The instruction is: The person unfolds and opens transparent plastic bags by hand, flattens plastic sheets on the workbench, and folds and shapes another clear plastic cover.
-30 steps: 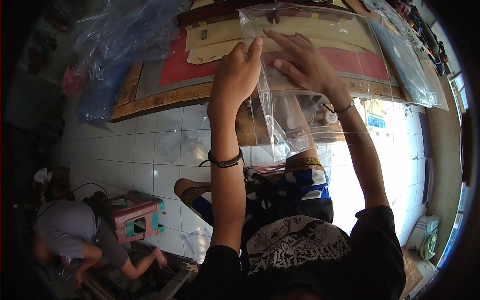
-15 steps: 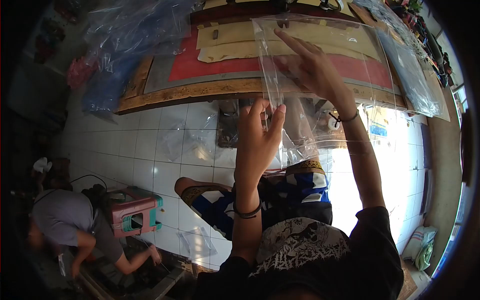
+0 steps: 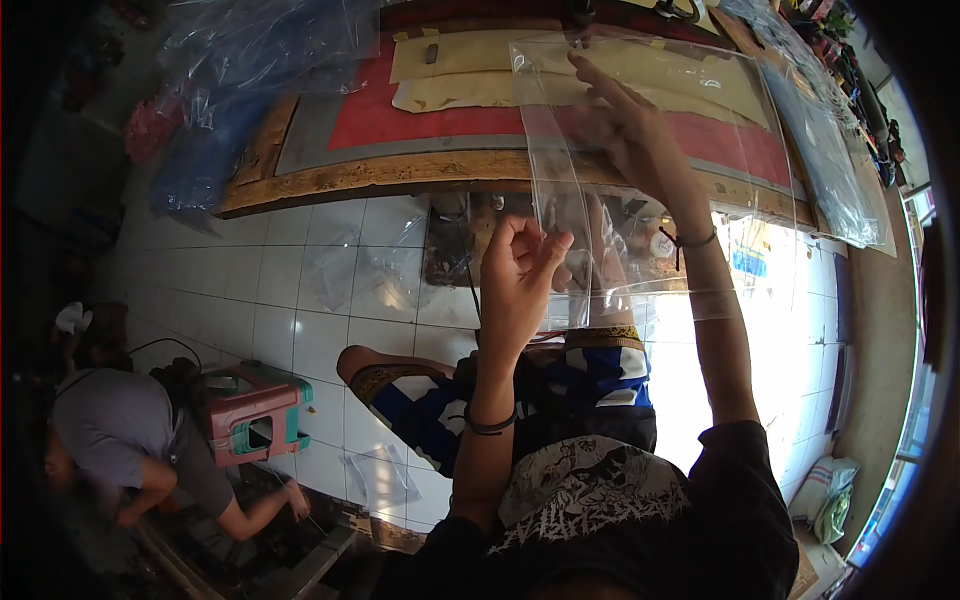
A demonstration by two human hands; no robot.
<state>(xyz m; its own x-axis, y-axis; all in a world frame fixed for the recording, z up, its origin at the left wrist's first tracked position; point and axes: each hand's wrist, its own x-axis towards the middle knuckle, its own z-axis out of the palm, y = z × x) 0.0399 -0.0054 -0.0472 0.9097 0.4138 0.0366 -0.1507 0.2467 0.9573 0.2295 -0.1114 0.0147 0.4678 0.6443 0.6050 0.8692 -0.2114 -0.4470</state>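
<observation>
A large clear plastic sheet (image 3: 735, 110), perhaps a flat bag, hangs in front of me over the table edge. At its lower left edge my left hand (image 3: 515, 285) is closed, thumb and curled fingers pinching the plastic. My right hand (image 3: 635, 140) is at the upper middle of the plastic, fingers stretched out and apart, the index finger pointing up and left. Whether that hand is inside the plastic or against one face of it, I cannot tell. Beyond the plastic lies a cream sheet (image 3: 460, 92) on a red surface (image 3: 370, 120).
The wooden table edge (image 3: 380, 178) runs across ahead. Clear plastic (image 3: 270, 50) is heaped at the left, and more plastic (image 3: 820, 150) lies at the right. A pink and teal stool (image 3: 255, 415) and a bent-over person (image 3: 130, 420) are at lower left on the tiled floor.
My left hand has moved slightly down, its fingers more curled at the plastic's edge. My right hand has shifted slightly right with the plastic. The whole view has also shifted a little.
</observation>
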